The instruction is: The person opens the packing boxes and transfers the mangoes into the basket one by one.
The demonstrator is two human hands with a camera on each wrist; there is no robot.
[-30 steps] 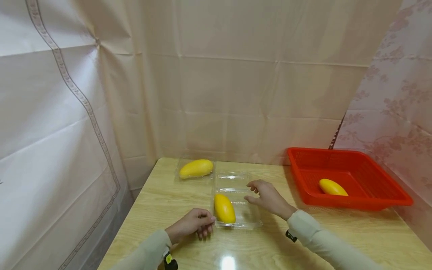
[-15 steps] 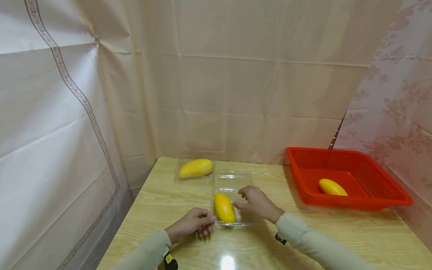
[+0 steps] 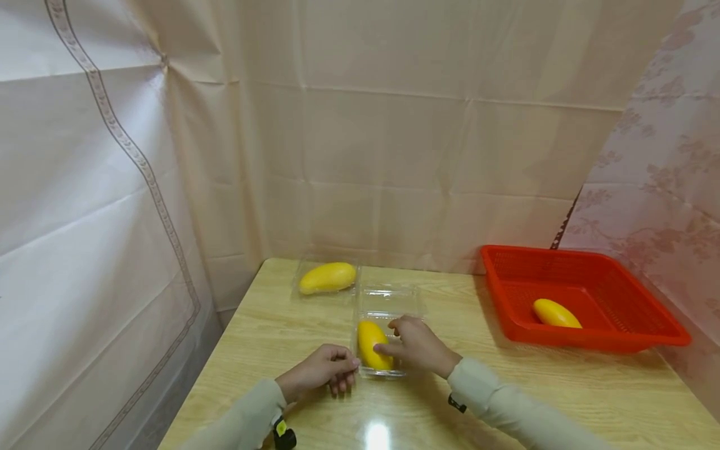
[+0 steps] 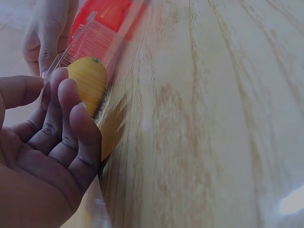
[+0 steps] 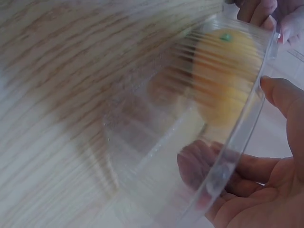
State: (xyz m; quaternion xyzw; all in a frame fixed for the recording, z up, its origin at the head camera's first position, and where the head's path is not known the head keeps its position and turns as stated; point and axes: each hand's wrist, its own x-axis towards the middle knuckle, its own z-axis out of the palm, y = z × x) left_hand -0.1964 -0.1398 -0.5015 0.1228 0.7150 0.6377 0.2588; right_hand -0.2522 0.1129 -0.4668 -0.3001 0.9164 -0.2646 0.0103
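Note:
A yellow mango lies lengthwise along the left side of a clear plastic clamshell box, whose lid is folded back behind it. At the near left corner my left hand pinches the box rim between thumb and forefinger; the other fingers curl loosely below. My right hand reaches over the right part of the box, its thumb overlapping the mango in the head view. Through the clear wall in the right wrist view, its bent fingers show inside the box beside the mango, spread apart from the thumb.
Behind to the left, another yellow mango sits in a clear plastic box. A red plastic basket stands on the right with one mango in it. Cloth curtains hang along the back and sides of the wooden table.
My right hand has moved left, from the right side of the box to over it and up to the mango. The left hand stays at the corner.

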